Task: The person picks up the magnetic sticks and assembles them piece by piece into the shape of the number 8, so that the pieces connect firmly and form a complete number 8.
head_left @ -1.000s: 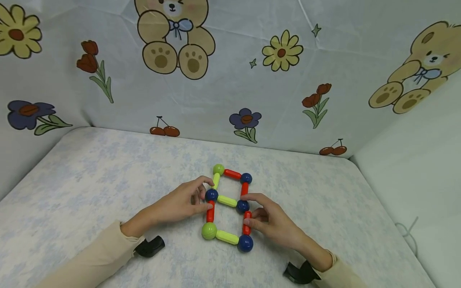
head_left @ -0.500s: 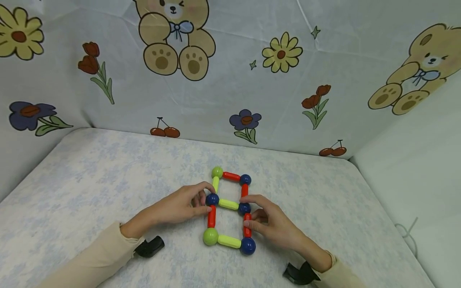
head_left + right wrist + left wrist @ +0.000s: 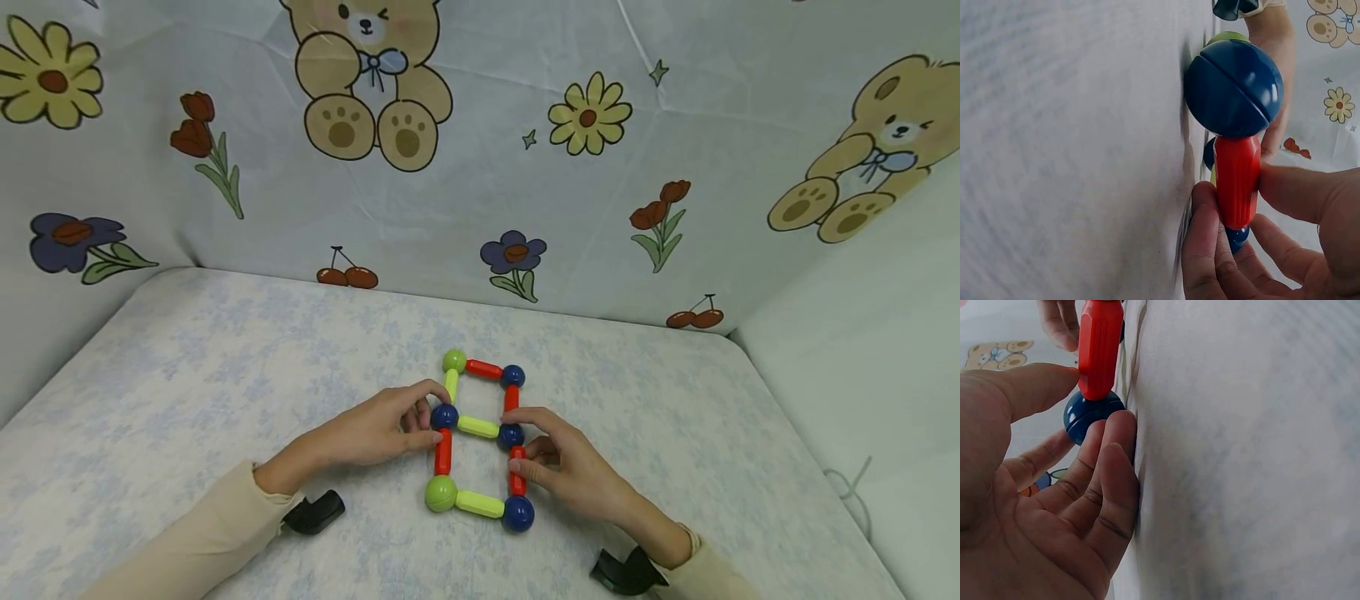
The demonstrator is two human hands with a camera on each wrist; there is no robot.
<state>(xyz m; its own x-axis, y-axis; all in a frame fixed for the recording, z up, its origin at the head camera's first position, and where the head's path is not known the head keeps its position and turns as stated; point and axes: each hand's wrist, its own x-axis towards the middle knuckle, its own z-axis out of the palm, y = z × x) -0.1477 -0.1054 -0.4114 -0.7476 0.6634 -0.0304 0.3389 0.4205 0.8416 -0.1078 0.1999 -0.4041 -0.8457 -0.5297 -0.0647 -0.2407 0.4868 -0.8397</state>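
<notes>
A flat frame of magnetic rods and balls lies on the table, shaped as two joined squares. Its rods are red and yellow-green; its balls are blue and green. My left hand holds the left side, fingers curled about the middle blue ball and thumb against the red rod below it. On the opposite side, my right hand grips the lower red rod, its index finger reaching to the right middle ball. The nearest blue ball sits just past that rod, untouched.
A pale, blue-mottled cloth covers the table. Behind it hangs a white curtain printed with bears and flowers. A thin cord shows by the right wall. Black wrist mounts sit under both forearms.
Over the first half second the frame slid slightly toward me, with the left fingers following the middle ball. Since then the hands and frame have stayed nearly still.
</notes>
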